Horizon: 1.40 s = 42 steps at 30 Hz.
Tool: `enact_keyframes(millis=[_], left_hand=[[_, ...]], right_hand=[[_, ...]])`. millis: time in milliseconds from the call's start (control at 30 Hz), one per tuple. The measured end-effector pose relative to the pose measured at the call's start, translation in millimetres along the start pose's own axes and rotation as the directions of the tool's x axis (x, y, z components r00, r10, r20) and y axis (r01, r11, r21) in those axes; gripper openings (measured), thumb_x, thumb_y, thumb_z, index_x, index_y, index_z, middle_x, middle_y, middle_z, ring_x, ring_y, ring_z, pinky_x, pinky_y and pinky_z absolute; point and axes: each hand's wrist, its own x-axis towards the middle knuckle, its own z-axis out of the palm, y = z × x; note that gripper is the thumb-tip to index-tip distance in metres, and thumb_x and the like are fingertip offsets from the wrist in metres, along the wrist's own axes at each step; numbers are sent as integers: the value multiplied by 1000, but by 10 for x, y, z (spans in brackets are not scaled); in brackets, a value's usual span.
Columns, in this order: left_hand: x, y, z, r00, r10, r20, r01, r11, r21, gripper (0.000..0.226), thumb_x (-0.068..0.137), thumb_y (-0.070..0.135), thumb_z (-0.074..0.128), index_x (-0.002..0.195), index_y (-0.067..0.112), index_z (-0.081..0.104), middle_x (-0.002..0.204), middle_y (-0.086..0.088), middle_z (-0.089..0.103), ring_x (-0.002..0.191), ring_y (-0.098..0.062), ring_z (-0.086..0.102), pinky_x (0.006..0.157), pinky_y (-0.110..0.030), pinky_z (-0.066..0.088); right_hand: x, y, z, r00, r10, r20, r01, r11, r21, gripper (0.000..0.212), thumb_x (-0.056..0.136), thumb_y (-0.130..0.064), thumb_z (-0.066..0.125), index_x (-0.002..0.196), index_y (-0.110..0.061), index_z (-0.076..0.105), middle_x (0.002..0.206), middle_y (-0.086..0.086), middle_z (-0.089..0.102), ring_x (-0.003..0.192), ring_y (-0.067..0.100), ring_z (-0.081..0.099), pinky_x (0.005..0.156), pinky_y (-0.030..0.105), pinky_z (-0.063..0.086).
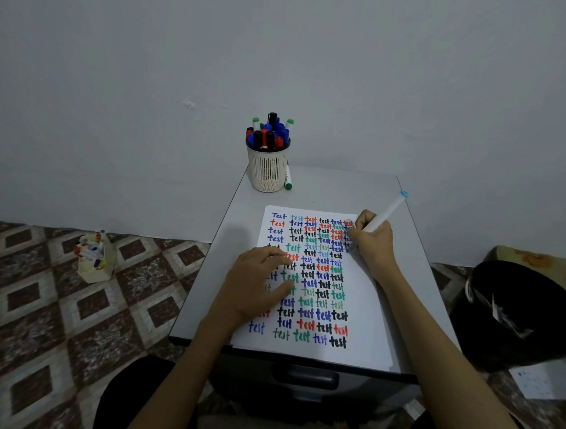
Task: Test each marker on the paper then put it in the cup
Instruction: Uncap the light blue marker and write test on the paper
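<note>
While the right hand [370, 240] curls its fingers round a white marker [386, 213] in a writing grip, the tip end goes down to the right edge of the paper [361, 317], hidden under the fingers. The marker's long axis slants up and to the right, blue end away from the person. The left hand [258, 285] lies flat, fingers spread, pressing the paper's left half to the surface [342, 188]. The cup [267, 171] stands at the far left corner, crowded with markers, well apart from the right hand, ahead and to its left. A green-capped marker [288, 178] lies just beside the cup. The drop will likely need the right hand to cross leftward and swing the marker upright.
</note>
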Motion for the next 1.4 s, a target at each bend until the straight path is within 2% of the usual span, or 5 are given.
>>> enact_keyframes(millis=[100, 600, 967, 1133, 1400], left_hand=[[0, -3, 7, 1000, -2, 1, 2, 1000, 2, 48, 81, 52, 49, 119, 25, 59, 123, 9, 55, 114, -7, 46, 100, -26, 32], [-5, 13, -8, 1000, 2, -11, -2, 1000, -1, 47, 81, 52, 50, 118, 25, 60, 122, 8, 56, 113, -7, 48, 99, -28, 34], [6, 9, -7, 1000, -3, 3, 3, 1000, 12, 48, 81, 53, 48, 119, 25, 59, 123, 9, 55, 114, -7, 47, 99, -25, 32], [8, 11, -4, 1000, -5, 10, 5, 1000, 16, 50, 81, 55, 46, 119, 26, 59, 123, 8, 55, 114, -8, 47, 99, -28, 34], [8, 9, -7, 1000, -13, 21, 13, 1000, 16, 50, 81, 55, 46, 120, 26, 58, 124, 9, 54, 114, -7, 46, 100, -27, 34]], right_hand=[[-13, -5, -8, 999, 11, -47, -9, 999, 49, 38, 78, 17, 56, 62, -12, 39, 56, 1, 45, 44, -1, 48, 45, 15, 43], [-7, 16, -6, 999, -9, -45, 11, 999, 33, 39, 79, 17, 55, 61, -13, 37, 57, 1, 44, 46, -4, 48, 48, 15, 43], [8, 39, -15, 998, -22, -66, 22, 1000, -3, 37, 81, 15, 56, 64, -13, 37, 60, 4, 45, 53, 4, 50, 51, 17, 46], [-4, 38, -32, 995, -8, -98, 9, 1000, 14, 38, 81, 13, 58, 63, -14, 38, 59, 2, 45, 46, -3, 50, 49, 16, 46], [11, 60, -6, 990, -28, -140, 29, 1000, 10, 38, 83, 12, 54, 64, -15, 36, 59, 1, 43, 53, 7, 48, 50, 20, 47]])
